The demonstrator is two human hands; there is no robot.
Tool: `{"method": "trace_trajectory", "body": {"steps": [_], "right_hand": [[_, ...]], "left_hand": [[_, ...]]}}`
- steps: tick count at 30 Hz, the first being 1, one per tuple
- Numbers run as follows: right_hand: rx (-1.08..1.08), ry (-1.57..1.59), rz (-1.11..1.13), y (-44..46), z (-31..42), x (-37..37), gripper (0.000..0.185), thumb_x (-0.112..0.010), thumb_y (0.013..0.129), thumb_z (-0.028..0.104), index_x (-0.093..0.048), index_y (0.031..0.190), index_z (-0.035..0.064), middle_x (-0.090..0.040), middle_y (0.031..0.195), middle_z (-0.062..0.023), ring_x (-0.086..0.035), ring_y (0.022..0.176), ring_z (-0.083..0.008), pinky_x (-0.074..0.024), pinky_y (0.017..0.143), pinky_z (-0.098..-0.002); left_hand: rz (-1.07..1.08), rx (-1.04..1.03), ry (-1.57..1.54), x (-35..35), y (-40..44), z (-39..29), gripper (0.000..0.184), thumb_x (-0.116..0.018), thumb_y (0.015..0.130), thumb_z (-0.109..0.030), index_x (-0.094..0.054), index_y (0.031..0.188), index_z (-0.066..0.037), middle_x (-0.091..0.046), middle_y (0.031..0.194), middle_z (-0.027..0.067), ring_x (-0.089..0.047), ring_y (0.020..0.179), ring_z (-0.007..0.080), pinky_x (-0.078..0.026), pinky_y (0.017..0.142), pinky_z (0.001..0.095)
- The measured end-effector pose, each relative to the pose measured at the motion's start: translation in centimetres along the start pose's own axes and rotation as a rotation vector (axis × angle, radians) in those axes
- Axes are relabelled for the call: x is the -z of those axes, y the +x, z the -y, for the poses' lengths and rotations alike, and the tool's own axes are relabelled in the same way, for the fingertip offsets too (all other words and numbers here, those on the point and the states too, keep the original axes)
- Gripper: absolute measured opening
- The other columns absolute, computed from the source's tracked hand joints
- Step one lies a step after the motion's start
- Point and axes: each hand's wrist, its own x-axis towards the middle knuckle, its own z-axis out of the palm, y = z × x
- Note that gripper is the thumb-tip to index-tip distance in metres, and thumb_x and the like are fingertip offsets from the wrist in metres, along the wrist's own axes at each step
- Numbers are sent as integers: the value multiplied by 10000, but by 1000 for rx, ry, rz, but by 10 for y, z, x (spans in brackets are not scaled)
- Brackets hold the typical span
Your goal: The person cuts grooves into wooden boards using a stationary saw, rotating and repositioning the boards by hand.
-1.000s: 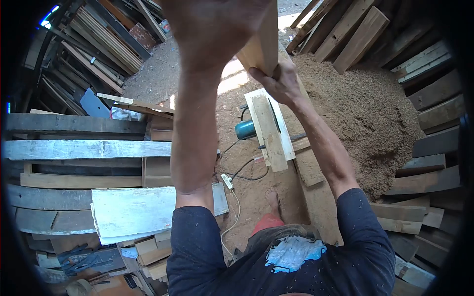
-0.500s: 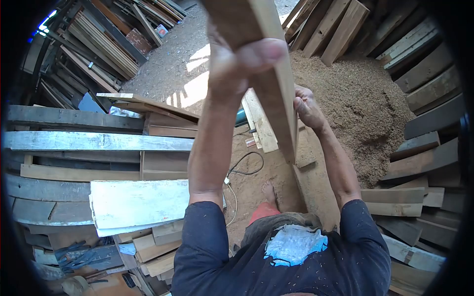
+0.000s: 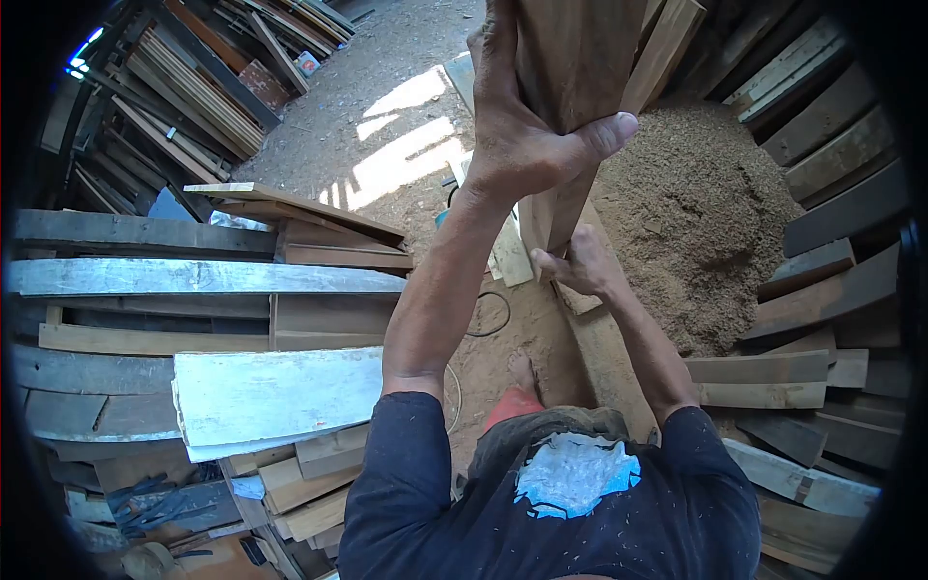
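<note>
A thick wooden beam rises close in front of me, its upper end running out of the top of the view. My left hand is closed around it high up, with the thumb across the near face. Lower down, my right hand grips the beam near its bottom end, fingers partly hidden behind the wood. Below that end lies a long sawdust-covered plank by my leg. A pale board lies on the ground just beyond.
A large heap of sawdust lies to the right, with stacked boards around it. On my left are a long whitish board, a broad white-painted board and more lumber. A cable loops over the dusty floor.
The beam has swung from a slant to a more upright hold, its lower end shifting left and up. Both hands stay on it; my left hand has moved right, my right hand lower.
</note>
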Motion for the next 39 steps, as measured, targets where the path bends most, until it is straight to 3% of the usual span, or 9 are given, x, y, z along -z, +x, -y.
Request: {"method": "trace_trajectory", "body": {"steps": [6, 9, 12, 15, 18, 21, 33, 36, 39], "right_hand": [[-17, 161, 54, 13, 6, -9, 252, -754, 884, 183, -676, 998, -29, -690, 774, -94, -668, 720, -177, -549, 672, -361], [-20, 230, -54, 20, -7, -28, 237, -766, 817, 205, -707, 928, 5, -707, 790, -177, -704, 707, -283, -546, 676, -423], [5, 164, -110, 22, -6, -32, 200, -738, 789, 168, -681, 882, 0, -687, 756, -172, -690, 686, -300, -542, 661, -424], [40, 122, -88, 33, -18, -38, 182, -714, 869, 170, -666, 892, -4, -660, 720, -71, -639, 674, -155, -524, 629, -356], [57, 120, -113, 42, -24, -41, 176, -704, 869, 169, -662, 877, -2, -661, 705, -81, -647, 659, -160, -525, 622, -361], [13, 130, -117, 49, -20, -40, 194, -720, 764, 174, -628, 815, 11, -667, 759, -182, -690, 709, -349, -547, 657, -445], [-14, 58, -135, 70, -17, -43, 325, -712, 786, 199, -606, 1043, 30, -689, 920, -217, -700, 864, -413, -565, 752, -474], [161, 43, -310, 79, -27, -54, 226, -724, 860, 249, -670, 819, 33, -669, 688, -134, -691, 658, -293, -536, 628, -419], [132, 35, -240, 84, -33, -54, 222, -719, 858, 239, -669, 822, 26, -670, 693, -140, -691, 658, -296, -538, 634, -418]], "left_hand": [[56, -33, 65, 11, 1, 5, 1265, -749, 702, -29, 75, 1652, -161, -318, 1584, 191, -437, 1428, 323, -381, 1182, 478], [73, -123, 351, 9, 2, -8, 1251, -676, 691, 1, 114, 1645, -171, -274, 1592, 184, -407, 1445, 324, -387, 1175, 483], [-34, 25, 154, 7, -2, -7, 1269, -645, 661, 8, 144, 1638, -172, -240, 1596, 176, -378, 1457, 320, -391, 1171, 486], [-48, 24, 100, 11, 1, 3, 1277, -638, 638, 10, 129, 1643, -175, -248, 1595, 171, -378, 1455, 309, -399, 1169, 468], [-44, -5, 212, 16, 4, 6, 1273, -627, 625, 15, 106, 1649, -175, -251, 1598, 164, -402, 1438, 296, -407, 1166, 452], [-67, -38, 188, 20, 5, 12, 1264, -627, 622, 17, 79, 1654, -171, -267, 1598, 155, -429, 1419, 277, -440, 1142, 426], [-83, 24, 132, 37, 8, 20, 1241, -634, 636, -1, 54, 1658, -154, -346, 1567, 146, -506, 1344, 243, -522, 1024, 365], [-75, 12, 124, 43, 7, 23, 1233, -627, 642, -4, 54, 1659, -151, -355, 1561, 145, -493, 1353, 232, -520, 1008, 346], [-91, -15, 129, 43, 12, 23, 1223, -622, 649, 4, 51, 1659, -145, -345, 1568, 141, -477, 1367, 227, -506, 1021, 337]]}}
